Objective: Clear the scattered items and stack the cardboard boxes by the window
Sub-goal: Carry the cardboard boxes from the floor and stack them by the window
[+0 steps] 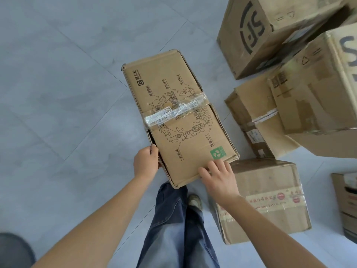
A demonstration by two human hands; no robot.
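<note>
A long, tape-bound brown cardboard box [179, 117] sits dead centre, left grip [146, 161] curled round its 7 o'clock edge, right grip [218, 176] flat-fingered on top. Stacking appears under way; reaching the brown cartons [309, 93] at 2 o'clock likely needs a firmer right hold.

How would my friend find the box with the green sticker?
On the grey tiled floor, brown cardboard boxes crowd the right side. Just left of them, mid-picture, is a long flat brown cardboard box. Only it has black line drawings on top and a green square sticker near one corner, with clear tape across its middle.
</note>
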